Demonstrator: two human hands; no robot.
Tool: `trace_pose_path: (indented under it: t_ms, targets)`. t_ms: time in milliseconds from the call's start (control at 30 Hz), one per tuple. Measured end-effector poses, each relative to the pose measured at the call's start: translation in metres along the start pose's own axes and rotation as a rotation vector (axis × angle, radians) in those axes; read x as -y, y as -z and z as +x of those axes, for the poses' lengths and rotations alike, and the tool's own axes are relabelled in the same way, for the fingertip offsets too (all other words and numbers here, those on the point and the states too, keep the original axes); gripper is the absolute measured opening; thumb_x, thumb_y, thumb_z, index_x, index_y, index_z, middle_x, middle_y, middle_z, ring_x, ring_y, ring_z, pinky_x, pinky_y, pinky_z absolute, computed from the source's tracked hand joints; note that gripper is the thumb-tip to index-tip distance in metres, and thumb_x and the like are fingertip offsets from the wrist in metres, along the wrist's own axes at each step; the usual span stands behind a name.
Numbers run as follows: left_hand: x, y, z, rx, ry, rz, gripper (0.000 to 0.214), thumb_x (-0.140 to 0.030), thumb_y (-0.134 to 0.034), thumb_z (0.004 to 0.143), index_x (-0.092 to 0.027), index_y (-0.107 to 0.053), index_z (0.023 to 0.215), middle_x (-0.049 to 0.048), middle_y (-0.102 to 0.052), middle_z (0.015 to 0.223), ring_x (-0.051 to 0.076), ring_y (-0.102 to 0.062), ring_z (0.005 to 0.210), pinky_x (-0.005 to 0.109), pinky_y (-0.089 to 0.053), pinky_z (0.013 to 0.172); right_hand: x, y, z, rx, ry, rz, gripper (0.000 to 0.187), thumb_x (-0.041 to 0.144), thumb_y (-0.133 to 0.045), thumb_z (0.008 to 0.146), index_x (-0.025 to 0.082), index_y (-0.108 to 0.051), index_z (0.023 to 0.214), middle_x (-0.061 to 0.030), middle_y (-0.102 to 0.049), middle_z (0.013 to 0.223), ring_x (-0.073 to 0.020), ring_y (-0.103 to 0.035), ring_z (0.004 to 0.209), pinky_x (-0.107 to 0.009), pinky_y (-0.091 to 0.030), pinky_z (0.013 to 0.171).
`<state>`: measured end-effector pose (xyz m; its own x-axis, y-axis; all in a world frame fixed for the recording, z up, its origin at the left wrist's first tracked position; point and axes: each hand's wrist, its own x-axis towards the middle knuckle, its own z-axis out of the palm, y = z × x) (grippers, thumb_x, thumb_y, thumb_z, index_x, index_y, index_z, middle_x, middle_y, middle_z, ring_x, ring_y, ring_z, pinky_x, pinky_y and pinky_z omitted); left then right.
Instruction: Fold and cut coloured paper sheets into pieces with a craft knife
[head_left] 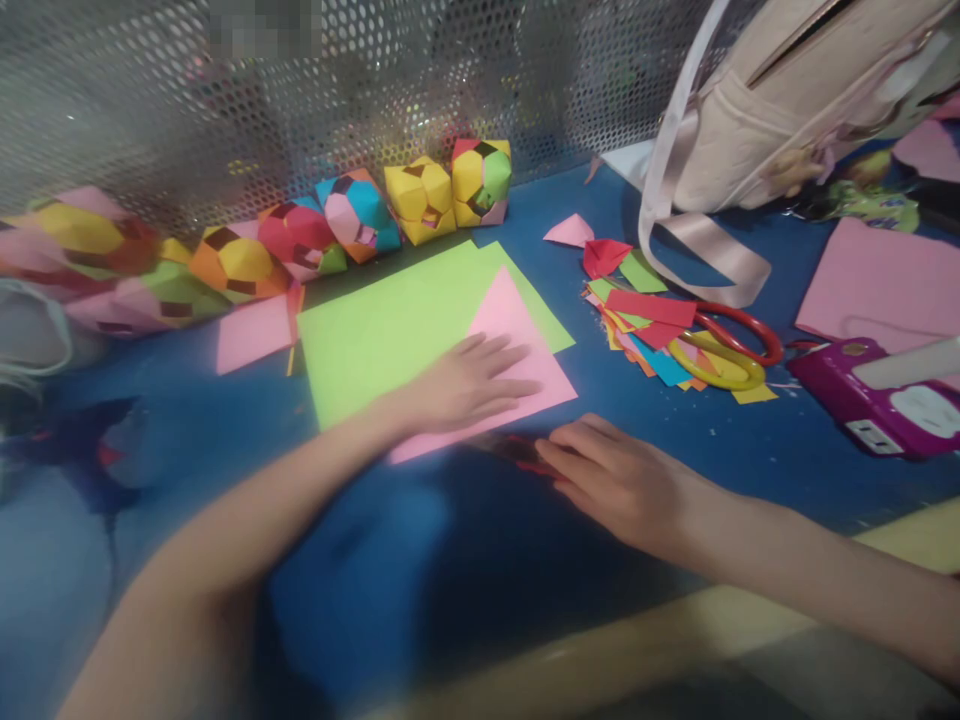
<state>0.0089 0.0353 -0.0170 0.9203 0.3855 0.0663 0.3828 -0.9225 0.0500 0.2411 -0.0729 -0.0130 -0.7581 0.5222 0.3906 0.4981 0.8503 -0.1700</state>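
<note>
My left hand (pixel 465 382) lies flat with fingers stretched out on a folded pink paper triangle (pixel 504 312), which rests on a light green sheet (pixel 382 335). My right hand (pixel 611 478) rests on the blue table just right of the pink paper's lower edge. Its fingers are together and pressed flat over a small red scrap (pixel 517 452) that shows only partly beneath the fingertips.
A row of multicoloured paper balls (pixel 352 215) lines the perforated metal wall. To the right lie several coloured paper scraps (pixel 637 320), red-and-yellow scissors (pixel 731 345), a magenta device (pixel 877 400), pink sheets (pixel 881 280) and a beige backpack (pixel 787 110). Another pink sheet (pixel 251 335) lies left.
</note>
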Motion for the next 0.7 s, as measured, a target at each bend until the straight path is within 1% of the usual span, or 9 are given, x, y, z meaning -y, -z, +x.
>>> trace_pose_path:
  t_ms: [167,333,433,567,700]
  targets:
    - [-0.001,0.001,0.0,-0.003,0.002,-0.007,0.044,-0.044,-0.031,0.101,-0.031,-0.052,0.137,0.0108,-0.038,0.152,0.03,-0.032,0.143,0.049,-0.026,0.115,0.001,-0.001,0.004,-0.037,0.008,0.01,0.022,0.006,-0.043,0.092,0.005,-0.064,0.1,-0.0132,-0.062,0.085,-0.0202,-0.053,0.074,-0.035,-0.051,0.063]
    - [0.0,-0.001,0.0,-0.019,-0.003,0.002,0.042,-0.043,-0.034,0.101,-0.031,-0.052,0.137,0.0102,-0.038,0.153,0.029,-0.031,0.143,0.049,-0.027,0.115,0.004,-0.002,0.006,-0.03,0.007,0.006,0.021,0.008,-0.045,0.092,0.004,-0.063,0.101,-0.0126,-0.062,0.085,-0.0202,-0.053,0.074,-0.034,-0.051,0.063]
    - [0.0,-0.001,0.0,-0.017,-0.013,-0.002,0.043,-0.043,-0.034,0.101,-0.031,-0.051,0.138,0.0117,-0.038,0.152,0.031,-0.03,0.143,0.05,-0.026,0.114,0.005,-0.003,0.008,-0.023,0.013,0.006,0.022,0.007,-0.044,0.092,0.003,-0.063,0.102,-0.0137,-0.062,0.086,-0.0209,-0.053,0.075,-0.036,-0.051,0.064]
    - [0.001,-0.001,0.0,-0.018,-0.01,-0.001,0.043,-0.043,-0.034,0.1,-0.031,-0.05,0.138,0.0108,-0.037,0.153,0.03,-0.03,0.144,0.05,-0.026,0.115,0.006,-0.002,0.011,0.007,0.04,-0.008,0.021,0.007,-0.044,0.093,0.004,-0.064,0.101,-0.0128,-0.063,0.084,-0.0213,-0.054,0.075,-0.036,-0.052,0.065]
    - [0.001,-0.003,0.0,-0.018,-0.009,-0.017,0.043,-0.043,-0.036,0.1,-0.032,-0.047,0.14,0.0095,-0.036,0.154,0.029,-0.029,0.144,0.049,-0.027,0.115,0.006,-0.001,0.014,-0.008,0.052,-0.009,0.023,0.007,-0.042,0.093,0.004,-0.064,0.101,-0.0128,-0.063,0.084,-0.0204,-0.053,0.074,-0.036,-0.051,0.063]
